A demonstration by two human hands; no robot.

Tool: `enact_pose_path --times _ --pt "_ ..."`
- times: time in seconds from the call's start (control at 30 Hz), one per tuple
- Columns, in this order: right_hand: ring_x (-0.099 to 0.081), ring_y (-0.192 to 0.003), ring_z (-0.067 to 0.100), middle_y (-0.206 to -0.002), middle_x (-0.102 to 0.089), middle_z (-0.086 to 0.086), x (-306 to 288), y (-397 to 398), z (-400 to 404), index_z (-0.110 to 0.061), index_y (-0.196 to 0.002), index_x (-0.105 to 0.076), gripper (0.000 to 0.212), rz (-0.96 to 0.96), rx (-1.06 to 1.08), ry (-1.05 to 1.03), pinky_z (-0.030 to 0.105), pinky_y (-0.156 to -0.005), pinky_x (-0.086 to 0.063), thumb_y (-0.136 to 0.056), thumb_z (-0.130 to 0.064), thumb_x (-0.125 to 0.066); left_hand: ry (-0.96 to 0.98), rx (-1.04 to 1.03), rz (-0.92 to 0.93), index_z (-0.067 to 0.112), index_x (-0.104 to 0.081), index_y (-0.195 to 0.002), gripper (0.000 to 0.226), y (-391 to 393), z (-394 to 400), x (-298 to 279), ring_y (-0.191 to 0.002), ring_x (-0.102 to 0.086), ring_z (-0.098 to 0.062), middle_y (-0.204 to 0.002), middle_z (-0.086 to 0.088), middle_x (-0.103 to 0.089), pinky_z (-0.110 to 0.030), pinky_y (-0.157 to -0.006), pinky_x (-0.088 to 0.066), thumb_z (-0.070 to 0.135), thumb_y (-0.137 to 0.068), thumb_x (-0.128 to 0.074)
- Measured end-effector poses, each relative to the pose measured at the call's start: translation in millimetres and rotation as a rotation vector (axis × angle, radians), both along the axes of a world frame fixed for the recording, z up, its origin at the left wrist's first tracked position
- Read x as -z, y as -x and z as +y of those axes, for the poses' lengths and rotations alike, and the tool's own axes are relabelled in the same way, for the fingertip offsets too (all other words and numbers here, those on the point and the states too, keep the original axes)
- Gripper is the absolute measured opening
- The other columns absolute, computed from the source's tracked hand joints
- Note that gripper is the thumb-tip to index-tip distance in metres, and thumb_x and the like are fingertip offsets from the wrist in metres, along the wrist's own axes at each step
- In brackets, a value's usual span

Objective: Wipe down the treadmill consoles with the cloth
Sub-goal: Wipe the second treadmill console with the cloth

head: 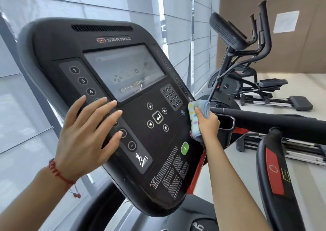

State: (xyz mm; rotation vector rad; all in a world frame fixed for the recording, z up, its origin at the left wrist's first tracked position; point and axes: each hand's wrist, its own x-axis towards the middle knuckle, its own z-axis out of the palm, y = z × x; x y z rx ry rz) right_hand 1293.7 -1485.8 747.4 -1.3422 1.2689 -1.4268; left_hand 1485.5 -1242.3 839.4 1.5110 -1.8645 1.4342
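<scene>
Hands: right point(208, 123) grips cloth point(194, 117) against console point(109, 36).

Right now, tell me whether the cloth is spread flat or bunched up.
Bunched up. The right hand grips the cloth in a wad against the console's right edge, folds sticking out above and below the fingers.

Your left hand point(84, 135) lies flat, fingers spread, on the treadmill console point(109, 36), left of its screen point(123, 70); your right hand point(208, 124) grips the cloth point(193, 112) against the console's right edge; an elliptical point(247, 82) stands beyond the console's right side.
</scene>
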Motion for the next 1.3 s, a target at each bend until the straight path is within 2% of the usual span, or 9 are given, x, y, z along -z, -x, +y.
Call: enact_pose_path --times 0.1,0.2,0.4,0.53,0.7,0.93,1.13,1.23,1.3 --pt "-0.059 -0.103 0.034 -0.105 -0.067 0.019 -9 -2 -36 0.0 -0.1 -0.066 0.047 -0.052 0.073 -0.073 0.028 -0.074 -0.037 -0.085 -0.044 -0.06 -0.013 -0.025 -0.033 -0.003 -0.068 -0.105 0.045 -21 -1 -23 -0.113 -0.052 -0.034 -0.118 -0.019 -0.062 -0.053 -0.105 -0.028 0.03 -0.094 -0.04" --pt "-0.056 -0.109 0.037 -0.114 -0.064 0.021 -19 -8 -56 0.003 -0.107 -0.063 0.051 -0.037 0.095 -0.111 0.03 -0.075 -0.036 -0.086 -0.043 -0.059 -0.07 -0.053 -0.06 -0.001 -0.069 -0.104 0.049 -34 -4 -37 -0.112 -0.053 -0.035 -0.118 -0.019 -0.062 -0.051 -0.104 -0.026 0.032 -0.093 -0.036" --pt "-0.056 -0.099 0.028 -0.102 -0.062 0.014 -42 -27 -69 0.003 -0.104 -0.064 0.048 -0.018 0.088 -0.077 0.029 -0.074 -0.035 -0.085 -0.041 -0.06 -0.042 -0.016 -0.023 0.001 -0.071 -0.101 0.045 -31 -7 -37 -0.109 -0.057 -0.035 -0.117 -0.017 -0.063 -0.046 -0.103 -0.028 0.024 -0.086 -0.036" --pt "-0.058 -0.099 0.03 -0.103 -0.064 0.014 -86 -57 -73 0.001 -0.101 -0.063 0.05 -0.004 0.015 0.027 0.028 -0.071 -0.037 -0.084 -0.045 -0.06 -0.044 -0.003 -0.009 -0.001 -0.071 -0.101 0.046 -33 -7 -37 -0.11 -0.056 -0.036 -0.118 -0.018 -0.062 -0.046 -0.102 -0.029 0.022 -0.085 -0.035" --pt "-0.056 -0.082 0.024 -0.097 -0.066 0.012 -141 -97 -83 -0.003 -0.097 -0.066 0.048 0.027 -0.058 0.136 0.028 -0.065 -0.037 -0.082 -0.048 -0.06 -0.031 0.018 0.005 0.0 -0.071 -0.101 0.046 -35 -8 -34 -0.113 -0.053 -0.034 -0.119 -0.017 -0.061 -0.045 -0.104 -0.028 0.022 -0.085 -0.034" --pt "-0.06 -0.096 0.03 -0.105 -0.066 0.013 -206 -141 -83 -0.004 -0.103 -0.063 0.051 0.068 -0.123 0.285 0.029 -0.069 -0.041 -0.082 -0.05 -0.059 -0.024 0.042 0.0 0.0 -0.071 -0.102 0.047 -36 -10 -32 -0.115 -0.053 -0.033 -0.119 -0.017 -0.061 -0.048 -0.101 -0.032 0.022 -0.086 -0.032" --pt "-0.056 -0.087 0.024 -0.101 -0.066 0.013 -184 -126 -88 -0.002 -0.101 -0.064 0.051 0.108 -0.141 0.286 0.027 -0.068 -0.037 -0.083 -0.05 -0.057 -0.022 0.035 -0.027 0.0 -0.071 -0.103 0.047 -37 -10 -34 -0.114 -0.054 -0.034 -0.119 -0.018 -0.061 -0.046 -0.102 -0.031 0.022 -0.085 -0.032" --pt "-0.058 -0.092 0.027 -0.101 -0.066 0.014 -161 -106 -87 -0.002 -0.1 -0.065 0.049 0.089 -0.124 0.234 0.027 -0.07 -0.038 -0.083 -0.048 -0.059 -0.007 0.036 -0.042 0.0 -0.071 -0.102 0.046 -37 -11 -34 -0.112 -0.055 -0.035 -0.119 -0.018 -0.061 -0.047 -0.101 -0.033 0.021 -0.084 -0.034" --pt "-0.054 -0.086 0.024 -0.097 -0.064 0.012 -135 -85 -83 -0.001 -0.1 -0.065 0.047 0.086 -0.11 0.184 0.026 -0.07 -0.036 -0.085 -0.045 -0.059 -0.001 0.039 -0.048 0.0 -0.071 -0.102 0.046 -37 -11 -33 -0.111 -0.056 -0.035 -0.118 -0.019 -0.062 -0.048 -0.1 -0.033 0.021 -0.085 -0.034"
